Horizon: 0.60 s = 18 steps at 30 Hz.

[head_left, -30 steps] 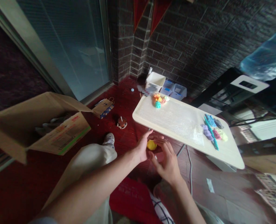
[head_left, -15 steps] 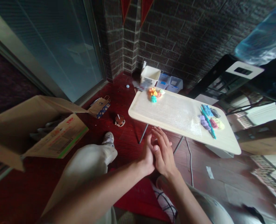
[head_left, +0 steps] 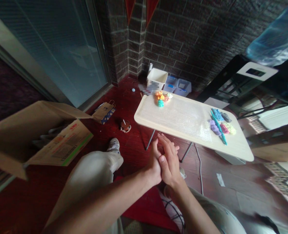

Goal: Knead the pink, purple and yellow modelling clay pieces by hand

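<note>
My left hand and my right hand are pressed palm to palm over my lap, short of the table's near edge. The right palm lies across the left one, and left fingertips show past the right hand's far side. Whatever is between the palms, if anything, is hidden. Beyond them, the table bears an orange yarn-like clump and a teal clump at its left. At its right end lie a long teal strand, a blue clump, a purple clump and several others.
Bubble wrap covers the table's middle. An open cardboard box and a paper bag stand on the floor to the left. A white bin is behind the table. A grey cable runs down beside a table leg.
My right hand has shifted slightly against the left, its fingers now lying closer together. The palms stay pressed together. The things on the table have not moved.
</note>
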{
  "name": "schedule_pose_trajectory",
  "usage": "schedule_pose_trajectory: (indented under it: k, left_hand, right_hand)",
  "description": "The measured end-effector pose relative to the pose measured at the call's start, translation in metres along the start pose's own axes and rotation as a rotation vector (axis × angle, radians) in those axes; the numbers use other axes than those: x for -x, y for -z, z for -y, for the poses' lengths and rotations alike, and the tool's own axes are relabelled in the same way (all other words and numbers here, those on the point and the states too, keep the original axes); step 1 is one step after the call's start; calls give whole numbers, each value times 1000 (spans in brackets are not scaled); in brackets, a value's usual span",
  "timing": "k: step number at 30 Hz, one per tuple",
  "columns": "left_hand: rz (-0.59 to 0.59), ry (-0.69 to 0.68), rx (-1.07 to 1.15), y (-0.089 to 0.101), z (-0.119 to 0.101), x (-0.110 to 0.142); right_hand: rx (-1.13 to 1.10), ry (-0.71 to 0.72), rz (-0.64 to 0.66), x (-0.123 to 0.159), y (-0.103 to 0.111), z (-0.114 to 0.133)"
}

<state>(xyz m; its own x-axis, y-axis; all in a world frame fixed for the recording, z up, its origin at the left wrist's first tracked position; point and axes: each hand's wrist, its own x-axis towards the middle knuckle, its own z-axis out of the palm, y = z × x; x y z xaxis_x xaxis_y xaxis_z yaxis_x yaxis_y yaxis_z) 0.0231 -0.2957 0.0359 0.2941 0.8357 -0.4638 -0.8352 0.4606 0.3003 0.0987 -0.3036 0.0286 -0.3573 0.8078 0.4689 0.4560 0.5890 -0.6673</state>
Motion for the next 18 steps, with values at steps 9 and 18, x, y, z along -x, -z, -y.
schedule_pose_trajectory:
  k: [9, 18]
  left_hand:
    - [129, 102, -72, 0, -24, 2]
    - [161, 100, -98, -8, -6, 8]
  right_hand:
    - [-278, -146, -95, -3, 18, -10]
    - [146, 15, 67, -7, 19, 14]
